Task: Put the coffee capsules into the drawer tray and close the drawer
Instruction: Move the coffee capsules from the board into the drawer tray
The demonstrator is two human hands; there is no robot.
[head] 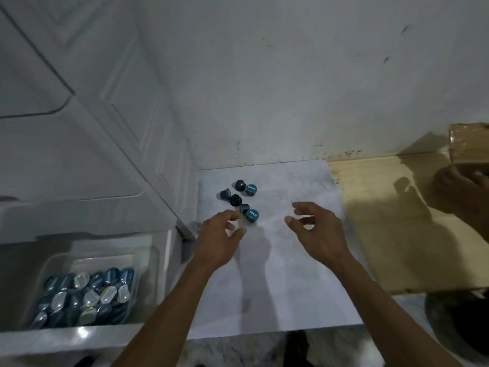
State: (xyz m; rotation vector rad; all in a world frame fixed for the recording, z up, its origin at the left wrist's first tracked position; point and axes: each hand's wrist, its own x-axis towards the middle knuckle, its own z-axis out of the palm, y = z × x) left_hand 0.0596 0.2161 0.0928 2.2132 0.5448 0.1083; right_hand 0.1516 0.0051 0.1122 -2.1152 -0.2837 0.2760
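Six dark blue coffee capsules (pixel 240 200) lie in a loose cluster near the back of the white sheet (pixel 277 274) we have spread over the surface, close to the corner where the scuffed white wall (pixel 291 75) meets the panelled white cabinet (pixel 92 115) on our left. Our left hand (pixel 221 239) hovers just beside the nearest capsule, fingers loosely curled and holding nothing; our right hand (pixel 315 229) hangs over the sheet a little apart from the cluster, fingers spread and relaxed, also empty. Low on the left the drawer (pixel 79 337) stands open, and its clear plastic tray (pixel 53 263) is already packed with capsules, blue and silver foil lids up. To the right of the sheet lies flattened brown cardboard (pixel 397 234), and at the far right edge another person's hand (pixel 460 189) touches a cardboard box (pixel 468 141).
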